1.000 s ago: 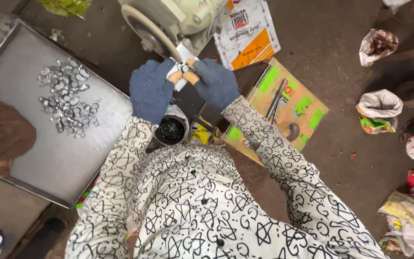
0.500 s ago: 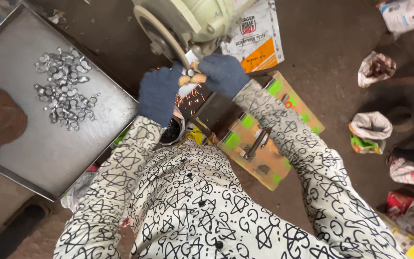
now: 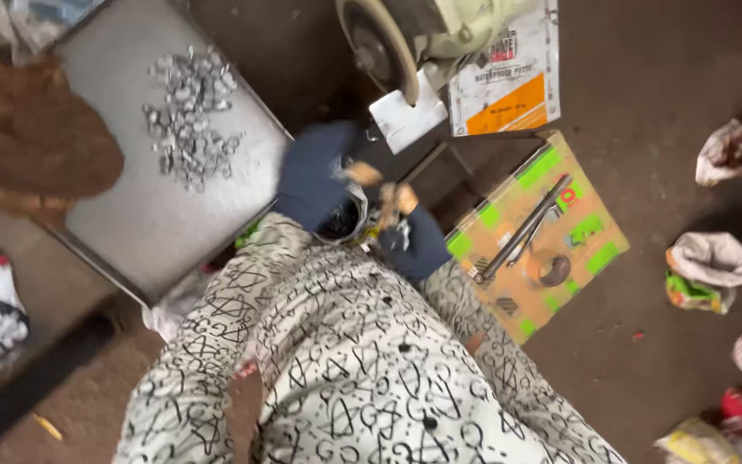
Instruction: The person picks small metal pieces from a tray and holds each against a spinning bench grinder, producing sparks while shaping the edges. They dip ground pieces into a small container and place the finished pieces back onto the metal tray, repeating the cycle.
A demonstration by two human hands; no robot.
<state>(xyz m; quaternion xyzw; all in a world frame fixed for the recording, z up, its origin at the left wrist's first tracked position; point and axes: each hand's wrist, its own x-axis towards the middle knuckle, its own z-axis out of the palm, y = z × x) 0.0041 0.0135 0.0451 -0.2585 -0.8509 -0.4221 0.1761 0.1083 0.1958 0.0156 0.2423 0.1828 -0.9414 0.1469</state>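
Both my hands wear dark blue gloves with worn fingertips and are blurred by motion. My left hand (image 3: 313,176) hovers over a small round tin (image 3: 342,220) with dark contents, close to my lap; whether it holds anything is unclear. My right hand (image 3: 412,237) is just right of the tin, fingers curled around a small shiny metal piece (image 3: 400,228). A motor with a grinding wheel (image 3: 381,45) stands beyond both hands, apart from them.
A grey metal tray (image 3: 139,215) on the left carries a heap of several small metal pieces (image 3: 187,112) and a brown cloth (image 3: 36,137). On the right, a cardboard sheet (image 3: 551,292) bears long tools. A printed bag (image 3: 508,77) and tied sacks (image 3: 710,262) lie on the dark floor.
Both hands have dropped back from the grinding wheel toward my lap and the tin. The camera view has swung, so the tray and wheel sit higher in the picture.
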